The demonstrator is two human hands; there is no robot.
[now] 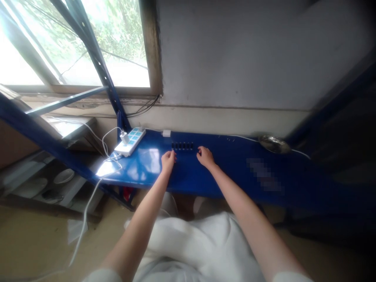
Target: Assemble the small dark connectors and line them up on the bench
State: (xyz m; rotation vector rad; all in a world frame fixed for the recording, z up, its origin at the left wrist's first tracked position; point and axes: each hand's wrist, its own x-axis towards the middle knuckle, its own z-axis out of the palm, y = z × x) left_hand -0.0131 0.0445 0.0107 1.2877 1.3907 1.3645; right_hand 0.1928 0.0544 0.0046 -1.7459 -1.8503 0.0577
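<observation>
A row of several small black pieces [184, 146] stands on the blue table [188, 180], too small to name. Just below the left end of that row is my left hand [168, 160], its fingers curled together. Whether anything sits in those fingers is hidden. To the right of the row, my right hand [206, 157] hovers over or rests on the table with its thumb and forefinger a little apart. Between them I see nothing held.
A white power strip [131, 141] with a plugged-in charger [124, 137] lies at the left, its cable trailing over the edge. A white adapter [166, 133] is at the back. A shiny metal bowl [273, 144] stands far right. Blue shelf posts [101, 66] rise at the left.
</observation>
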